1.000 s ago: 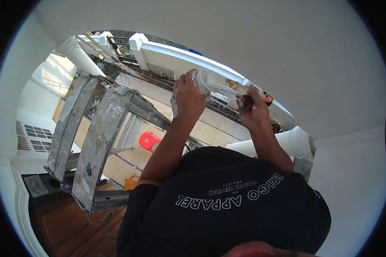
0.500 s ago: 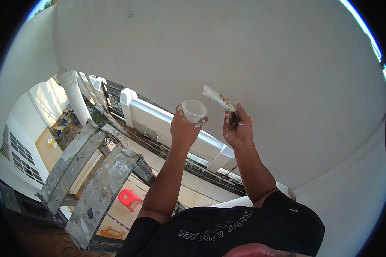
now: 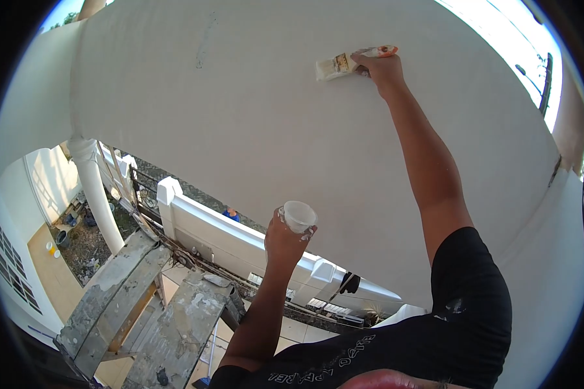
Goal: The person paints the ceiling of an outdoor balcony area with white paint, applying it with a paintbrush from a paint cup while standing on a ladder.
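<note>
Brush (image 3: 336, 65) pressed bristles-first to wall (image 3: 253, 110), right hand (image 3: 381, 65) clenched round its handle, left hand (image 3: 285, 241) gripping cup (image 3: 299, 215) lower down: stroke under way, next needs steady drag.

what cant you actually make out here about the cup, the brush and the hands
Head view only:
- Cup: its inside faces away, so whether it holds paint cannot be told.
- Left hand: fingers wrap the cup's far side, hidden.
- Brush: bristle tips blend into the white wall; contact unclear.
- Right hand: seen from behind, grip on the handle hidden.
</note>
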A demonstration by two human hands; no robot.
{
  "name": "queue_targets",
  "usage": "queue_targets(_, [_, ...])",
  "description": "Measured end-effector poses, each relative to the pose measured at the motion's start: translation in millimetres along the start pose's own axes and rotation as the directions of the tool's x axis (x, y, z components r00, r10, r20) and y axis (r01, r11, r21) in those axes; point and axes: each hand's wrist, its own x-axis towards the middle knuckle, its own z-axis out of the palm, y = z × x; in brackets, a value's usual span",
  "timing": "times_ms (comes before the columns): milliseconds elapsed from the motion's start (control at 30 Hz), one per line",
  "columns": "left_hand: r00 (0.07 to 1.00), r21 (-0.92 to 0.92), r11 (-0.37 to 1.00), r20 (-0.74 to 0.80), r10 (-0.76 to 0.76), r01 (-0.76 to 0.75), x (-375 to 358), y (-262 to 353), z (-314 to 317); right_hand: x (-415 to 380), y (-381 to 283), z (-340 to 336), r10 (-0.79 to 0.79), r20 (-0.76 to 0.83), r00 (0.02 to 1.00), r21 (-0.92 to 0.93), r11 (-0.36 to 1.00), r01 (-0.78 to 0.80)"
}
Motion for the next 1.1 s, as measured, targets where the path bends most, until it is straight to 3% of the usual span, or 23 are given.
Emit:
queue_targets(133, [0.995,-0.052,0.997,0.088,-0.047,0.052,-4.7,12.8,-3.2,36.1,-44.6,-23.0,-0.115,0.004,0.993,-0.189,0.975,0.113])
queue_targets(233, [0.991,-0.091,0.993,0.111,-0.069,0.08,-7.3,16.7,-4.9,42.2,-69.0,-32.6,-0.336,0.048,0.941,-0.412,0.852,0.325])
queue_targets(333, [0.987,-0.095,0.992,0.143,-0.068,0.082,-9.7,18.0,-4.7,33.0,-38.9,-7.8,-0.365,0.196,0.91,-0.486,0.77,0.413])
queue_targets(367, [0.987,-0.086,0.993,0.146,-0.064,0.077,-9.8,17.5,-4.6,-2.6,-52.0,5.5,-0.322,0.252,0.912,-0.534,0.74,0.409])
queue_targets(467, [0.984,-0.061,0.995,0.161,-0.071,0.082,-11.0,20.0,-6.4,-6.2,-21.5,26.4,-0.278,0.301,0.912,-0.608,0.681,0.408])
queue_targets(533, [0.983,-0.051,0.995,0.166,-0.082,0.092,-10.0,19.5,-6.2,10.5,-36.9,19.9,-0.21,0.321,0.923,-0.608,0.702,0.371])
queue_targets(600, [0.987,-0.047,0.997,0.15,-0.053,0.061,-10.5,16.2,-4.2,36.5,-63.6,2.0,-0.305,0.253,0.918,-0.604,0.692,0.396])
queue_targets(667, [0.982,-0.059,0.995,0.174,-0.07,0.082,-9.7,17.0,-6.6,80.7,-87.8,-25.4,-0.476,0.274,0.836,-0.542,0.641,0.543])
queue_targets(700, [0.978,-0.066,0.993,0.191,-0.081,0.095,-8.1,18.0,-7.4,75.2,-100.2,-27.6,-0.477,0.272,0.836,-0.547,0.638,0.542])
queue_targets(767, [0.973,-0.057,0.993,0.211,-0.091,0.105,-7.1,17.8,-6.9,52.2,-121.7,-19.2,-0.52,0.039,0.853,-0.699,0.596,0.395])
queue_targets(800, [0.967,-0.045,0.992,0.23,-0.108,0.121,-7.3,17.5,-6.9,52.0,-114.2,-15.1,-0.522,0.036,0.852,-0.701,0.594,0.394])
queue_targets(867, [0.965,-0.049,0.992,0.242,-0.098,0.113,-8.9,18.8,-8.3,55.3,-79.0,-5.0,-0.407,0.356,0.841,-0.433,0.725,0.535])
queue_targets(933, [0.966,-0.052,0.993,0.243,-0.092,0.107,-8.0,18.9,-9.1,12.1,-60.5,26.5,-0.3,0.387,0.872,-0.597,0.639,0.485])
queue_targets(1033, [0.964,-0.037,0.997,0.261,-0.054,0.066,-12.7,18.4,-8.4,6.5,-38.1,34.9,-0.312,0.369,0.875,-0.659,0.576,0.483])
queue_targets(1100, [0.955,-0.065,0.995,0.29,-0.056,0.078,-13.0,20.8,-9.3,42.9,-62.8,12.1,-0.325,0.333,0.885,-0.574,0.675,0.464])
